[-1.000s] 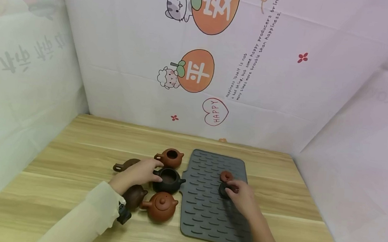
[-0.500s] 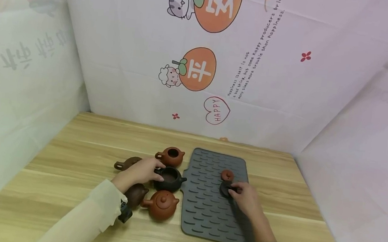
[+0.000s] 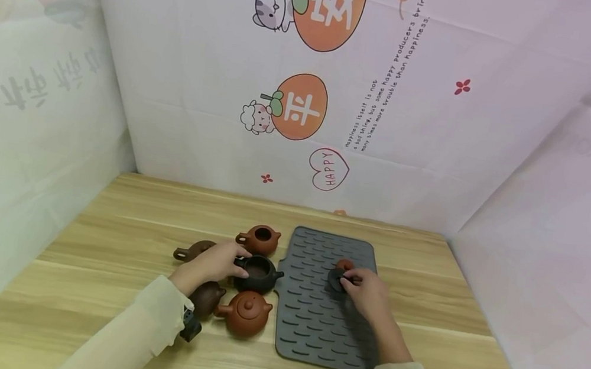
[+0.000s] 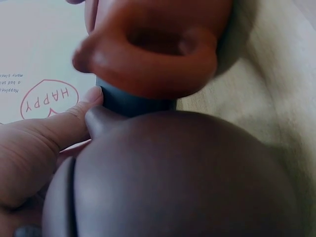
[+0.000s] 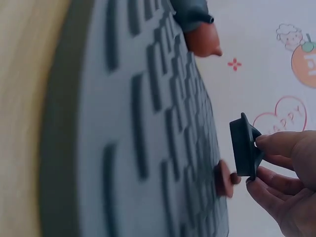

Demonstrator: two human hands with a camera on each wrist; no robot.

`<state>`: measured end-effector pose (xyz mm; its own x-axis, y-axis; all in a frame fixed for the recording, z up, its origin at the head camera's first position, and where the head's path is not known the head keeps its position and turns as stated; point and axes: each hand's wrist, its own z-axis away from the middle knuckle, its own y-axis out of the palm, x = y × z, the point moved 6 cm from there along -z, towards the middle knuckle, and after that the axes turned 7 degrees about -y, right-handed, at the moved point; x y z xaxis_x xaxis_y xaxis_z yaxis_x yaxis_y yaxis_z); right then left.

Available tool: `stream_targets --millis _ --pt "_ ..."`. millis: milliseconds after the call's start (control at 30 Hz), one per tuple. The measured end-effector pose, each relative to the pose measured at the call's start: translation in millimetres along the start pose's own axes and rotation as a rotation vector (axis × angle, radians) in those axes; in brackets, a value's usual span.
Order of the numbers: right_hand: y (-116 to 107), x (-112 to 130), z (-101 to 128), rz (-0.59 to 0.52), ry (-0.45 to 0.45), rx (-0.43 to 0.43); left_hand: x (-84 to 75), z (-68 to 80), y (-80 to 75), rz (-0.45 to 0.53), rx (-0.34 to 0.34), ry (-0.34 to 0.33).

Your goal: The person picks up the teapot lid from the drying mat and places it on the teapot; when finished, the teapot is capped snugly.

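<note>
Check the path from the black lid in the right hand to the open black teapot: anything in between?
Nothing visible blocks it. The black lid, pinched by the right hand, has only bare mat between it and the black teapot, which the left hand steadies.

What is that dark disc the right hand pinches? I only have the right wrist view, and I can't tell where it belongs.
Observer: It is a black lid, and the head view shows a black teapot standing open, with no lid, left of the grey mat.
Operator: Is the other hand doing anything?
Observer: Yes, the left hand holds that black teapot at its handle side.
Operator: The lid looks clear of the mat here. And the small reddish thing under it?
Observer: That is a reddish lid lying on the mat just beyond the right hand; a reddish-brown teapot behind the black one also stands open.
</note>
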<state>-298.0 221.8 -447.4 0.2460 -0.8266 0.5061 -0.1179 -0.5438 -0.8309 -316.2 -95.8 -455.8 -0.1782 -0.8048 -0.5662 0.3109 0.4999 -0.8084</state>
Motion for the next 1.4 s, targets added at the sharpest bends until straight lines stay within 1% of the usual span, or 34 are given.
stream_targets --millis 67,200,300,433,567,767,967,1133,1400 --pt "1 9 -3 -0.015 -0.005 -0.011 0.4 0.6 -0.5 0.004 -0.001 0.000" --pt "8 29 -8 -0.063 -0.048 -0.039 1.1 1.3 -1.0 0.022 0.001 -0.008" --pt "14 48 -11 -0.106 -0.083 -0.038 0.1 2.2 -1.7 0.015 0.002 0.004" --pt "24 76 -14 -0.159 -0.119 -0.002 -0.1 2.4 -1.6 0.009 0.001 0.011" --pt "38 99 -18 -0.178 -0.154 0.033 0.4 1.4 -0.6 0.012 -0.005 0.012" --pt "59 124 -23 -0.187 -0.162 0.086 -0.2 1.0 -1.0 0.023 -0.003 0.022" --pt "72 141 -28 -0.143 -0.210 0.111 0.6 1.6 -1.2 0.008 -0.007 0.034" --pt "81 147 -29 -0.112 -0.244 0.113 0.4 1.1 -1.4 0.000 -0.011 0.032" --pt "87 150 -29 -0.104 -0.243 0.117 1.0 0.2 -1.5 0.013 -0.002 0.012"
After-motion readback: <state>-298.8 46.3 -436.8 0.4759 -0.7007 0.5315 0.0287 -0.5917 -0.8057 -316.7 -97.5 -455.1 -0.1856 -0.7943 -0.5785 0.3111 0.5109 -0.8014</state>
